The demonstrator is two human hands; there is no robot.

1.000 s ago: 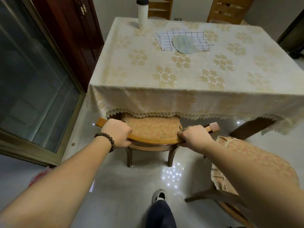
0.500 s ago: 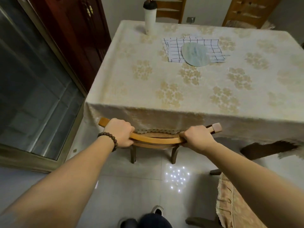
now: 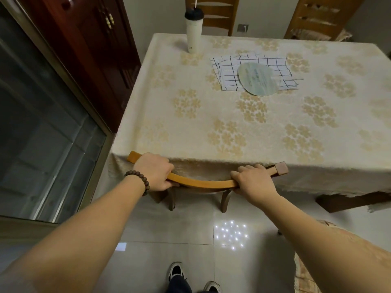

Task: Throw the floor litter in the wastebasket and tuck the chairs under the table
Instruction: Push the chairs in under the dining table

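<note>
A wooden chair [image 3: 203, 183] stands at the near edge of the table [image 3: 243, 127], which wears a cream floral cloth. The chair's seat is hidden under the cloth; only its curved top rail and two rear legs show. My left hand [image 3: 155, 171] grips the left part of the rail, a bead bracelet on that wrist. My right hand [image 3: 252, 180] grips the right part, near the rail's capped end. A second chair with a patterned cushion [image 3: 304, 269] stands out from the table at the lower right, partly behind my right forearm. No litter or wastebasket is in view.
On the table are a white tumbler with a dark lid [image 3: 193, 31], a checked cloth [image 3: 254, 70] and a round fan [image 3: 258, 79]. Two more chairs [image 3: 213, 15] stand at the far side. A glass door [image 3: 42, 127] and dark wooden cabinet [image 3: 88, 49] line the left. My feet [image 3: 175, 271] stand on pale tiles.
The chair has slid forward under the table: its cushioned seat, visible a second ago, is now hidden by the cloth. Both hands kept their grip on the rail and I stepped closer.
</note>
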